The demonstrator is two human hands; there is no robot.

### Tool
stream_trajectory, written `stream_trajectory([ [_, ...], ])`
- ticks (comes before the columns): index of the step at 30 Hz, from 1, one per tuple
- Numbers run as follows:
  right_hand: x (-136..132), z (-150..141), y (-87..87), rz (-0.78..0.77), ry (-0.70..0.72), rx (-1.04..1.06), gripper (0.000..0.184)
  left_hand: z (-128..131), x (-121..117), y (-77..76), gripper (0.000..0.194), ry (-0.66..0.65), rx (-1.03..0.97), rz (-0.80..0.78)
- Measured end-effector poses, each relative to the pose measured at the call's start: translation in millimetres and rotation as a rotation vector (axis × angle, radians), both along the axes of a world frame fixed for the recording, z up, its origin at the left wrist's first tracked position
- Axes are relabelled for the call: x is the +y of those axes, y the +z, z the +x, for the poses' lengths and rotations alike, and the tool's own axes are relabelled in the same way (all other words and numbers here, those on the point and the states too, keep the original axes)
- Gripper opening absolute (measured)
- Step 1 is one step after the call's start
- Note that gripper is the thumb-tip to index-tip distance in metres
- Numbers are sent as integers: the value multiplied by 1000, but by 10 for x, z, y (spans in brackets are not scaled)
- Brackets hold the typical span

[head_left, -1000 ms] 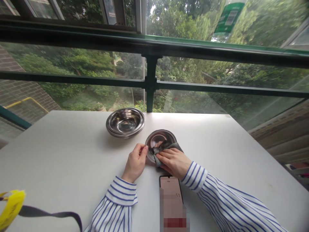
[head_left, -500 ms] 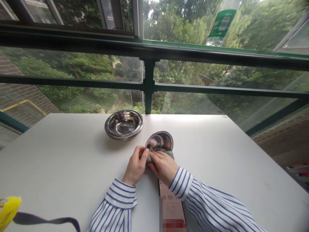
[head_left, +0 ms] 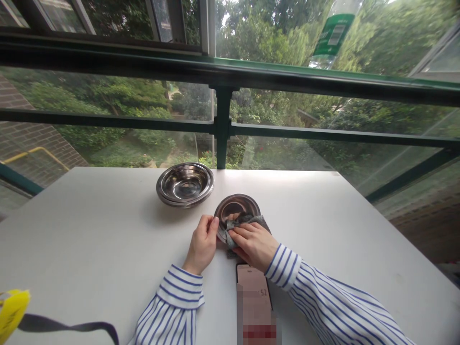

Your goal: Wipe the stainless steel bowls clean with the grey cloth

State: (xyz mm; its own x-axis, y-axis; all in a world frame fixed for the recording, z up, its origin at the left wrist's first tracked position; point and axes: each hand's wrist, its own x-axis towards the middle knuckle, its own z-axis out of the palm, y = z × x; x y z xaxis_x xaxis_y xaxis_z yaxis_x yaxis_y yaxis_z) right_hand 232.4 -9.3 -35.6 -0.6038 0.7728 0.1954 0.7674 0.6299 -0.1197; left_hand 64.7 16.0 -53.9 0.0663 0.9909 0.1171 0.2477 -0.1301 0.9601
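At the bench (head_left: 108, 235), the steel bowl (head_left: 230, 205) lies just right of the left hand (head_left: 201, 243), which pinches its rim, and ahead-left of the right hand (head_left: 255, 242), which presses a bunched grey cloth (head_left: 264, 222) into it.

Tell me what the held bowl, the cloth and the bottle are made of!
Held bowl: metal, probably steel, shiny, with mirror-like reflections. Cloth: probably fabric, dull grey; it bunches and folds. Bottle: smooth, likely plastic, see-through at the bottom.

Single head-worn view, near, facing forward and down, across white table (head_left: 108, 249) toward railing (head_left: 223, 129)
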Motion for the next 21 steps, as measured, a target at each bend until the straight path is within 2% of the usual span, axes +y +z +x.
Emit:
stream_trajectory([
  [6,58,-274,-50,-69,-63,208,39,-34,-5,55,22,7,1,8],
  [12,21,8,65,-49,36,-6,37,-52,16,6,21,-13,-24,-26],
  [15,-10,78,117,-46,34,-24,34,-35,16,2,22,-28,-38,-36],
  [21,-3,-241,-20,-76,-57,191,35,-33,7,32,23,-4,-36,-18],
])
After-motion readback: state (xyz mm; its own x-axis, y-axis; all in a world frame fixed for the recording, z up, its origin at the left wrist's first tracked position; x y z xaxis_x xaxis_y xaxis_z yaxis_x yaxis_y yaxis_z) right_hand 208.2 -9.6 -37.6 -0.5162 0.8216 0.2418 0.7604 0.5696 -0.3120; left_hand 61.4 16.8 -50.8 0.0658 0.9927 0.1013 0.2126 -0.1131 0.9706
